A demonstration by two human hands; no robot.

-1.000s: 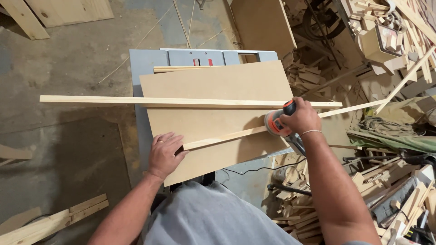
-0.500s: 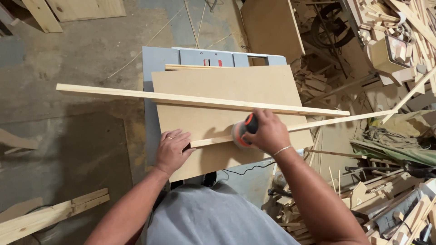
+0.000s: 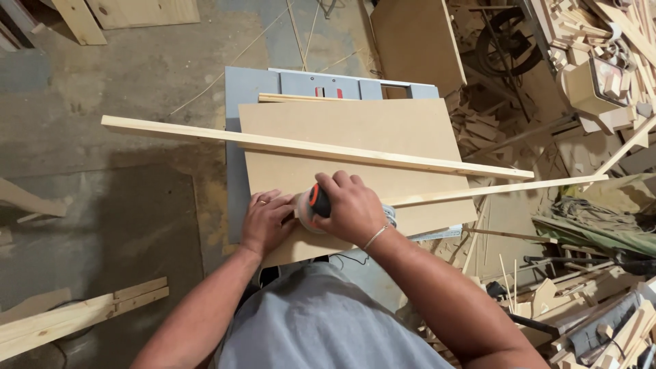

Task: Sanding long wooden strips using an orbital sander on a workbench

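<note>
The right hand has its grip wrapped over the sander, pressing it down on the near end of a thin strip lying across the board on the table. The left hand lies flat, fingers spread beside the sander, pinning that end so it cannot skid.

Sander: your right hand covers nearly all of it; only an orange-and-black patch shows.
Near strip: its near end is hidden under your hands (left hand beside the sander).
Table: mostly under the board; legs out of sight.
Cord: disappears behind your shirt.
Scrap pile: cut off at the right edge.
</note>
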